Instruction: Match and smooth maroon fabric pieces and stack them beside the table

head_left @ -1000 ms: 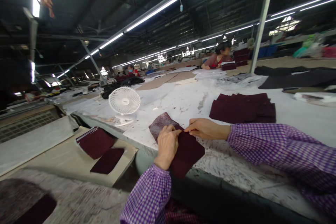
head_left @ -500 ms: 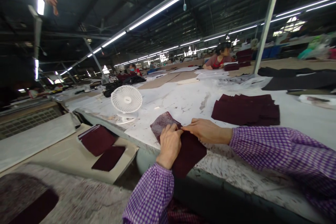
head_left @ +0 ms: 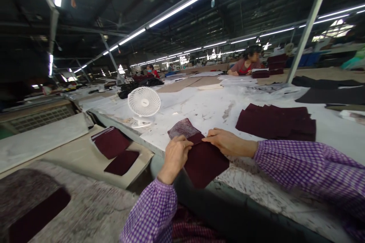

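Note:
A dark maroon fabric piece [head_left: 205, 165] lies at the front edge of the white-covered table, its near corner hanging over the edge. My left hand [head_left: 175, 155] pinches its left side, thumb and fingers closed together. On the upper right side, my right hand [head_left: 224, 141] is closed with its fingertips at the fabric's edge. Just beyond both hands, a speckled greyish-maroon pad [head_left: 182, 129] lies partly under the maroon fabric. The fingertips of both hands are a short way apart along the fabric's upper edge.
A stack of maroon fabric pieces [head_left: 275, 122] lies to the right. A white fan [head_left: 144, 101] stands on the left. Lower left, a beige board [head_left: 82, 159] carries more maroon pieces [head_left: 112, 142]. Across the table a co-worker [head_left: 245, 62] leans over. A slanted post [head_left: 310, 26] rises at right.
My left hand has shifted left and down from the middle of the fabric to its left side, uncovering more of it. The whole view has swung slightly left.

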`<state>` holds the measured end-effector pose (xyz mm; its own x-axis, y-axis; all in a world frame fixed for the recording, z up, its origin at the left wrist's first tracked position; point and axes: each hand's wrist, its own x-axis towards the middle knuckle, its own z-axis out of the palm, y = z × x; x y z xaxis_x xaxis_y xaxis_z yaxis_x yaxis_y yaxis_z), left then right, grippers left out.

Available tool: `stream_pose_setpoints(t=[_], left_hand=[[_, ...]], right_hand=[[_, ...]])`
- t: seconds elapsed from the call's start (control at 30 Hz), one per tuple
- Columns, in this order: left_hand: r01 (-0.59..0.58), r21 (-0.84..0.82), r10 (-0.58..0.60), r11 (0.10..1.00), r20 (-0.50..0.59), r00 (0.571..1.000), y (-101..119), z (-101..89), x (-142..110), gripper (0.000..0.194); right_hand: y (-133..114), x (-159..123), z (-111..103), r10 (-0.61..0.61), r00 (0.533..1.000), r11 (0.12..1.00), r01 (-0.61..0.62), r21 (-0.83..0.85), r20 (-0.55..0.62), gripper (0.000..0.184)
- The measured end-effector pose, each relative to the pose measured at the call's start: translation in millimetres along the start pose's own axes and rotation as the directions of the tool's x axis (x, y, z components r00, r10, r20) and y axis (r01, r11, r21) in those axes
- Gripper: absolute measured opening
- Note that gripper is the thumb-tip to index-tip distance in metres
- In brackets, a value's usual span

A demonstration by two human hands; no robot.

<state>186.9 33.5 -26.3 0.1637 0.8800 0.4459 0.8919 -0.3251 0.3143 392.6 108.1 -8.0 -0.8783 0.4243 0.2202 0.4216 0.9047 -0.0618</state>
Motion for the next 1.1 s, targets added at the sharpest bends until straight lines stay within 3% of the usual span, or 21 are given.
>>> stream_pose_setpoints(t=[0.2, 0.47, 0.7, 0.87, 1.0, 1.1], left_hand=[[-0.106, -0.012, 0.105, 0.994, -0.066, 0.992, -14, -13.6, -26, 0.029], [-0.076, -0.122, 0.057, 0.990, -0.156, 0.986, -24, -6.1, -32, 0.027], [-0.089, -0.270, 0.040, 0.959, -0.181, 0.983, -32, -6.8, -40, 0.025], [-0.083, -0.395, 0.017, 0.915, -0.170, 0.985, -37, -8.6, -45, 0.023], [-0.015, -0.495, -0.092, 0.869, -0.192, 0.977, -38, -7.3, -48, 0.023], [-0.005, -0.481, -0.108, 0.877, -0.206, 0.972, -37, -4.5, -48, 0.027]], right_hand=[[-7, 9, -21, -0.011, 0.983, 0.987, 0.040, -0.155, 0.182, 0.047], [-29, 33, -38, -0.032, 0.940, 0.960, 0.123, -0.250, 0.341, 0.064], [-47, 55, -46, -0.033, 0.865, 0.941, 0.195, -0.275, 0.501, 0.070], [-51, 57, -42, -0.063, 0.875, 0.929, 0.227, -0.292, 0.479, 0.064], [-52, 48, -32, -0.098, 0.911, 0.881, 0.266, -0.391, 0.400, 0.061], [-45, 44, -26, -0.069, 0.948, 0.894, 0.197, -0.402, 0.311, 0.052]])
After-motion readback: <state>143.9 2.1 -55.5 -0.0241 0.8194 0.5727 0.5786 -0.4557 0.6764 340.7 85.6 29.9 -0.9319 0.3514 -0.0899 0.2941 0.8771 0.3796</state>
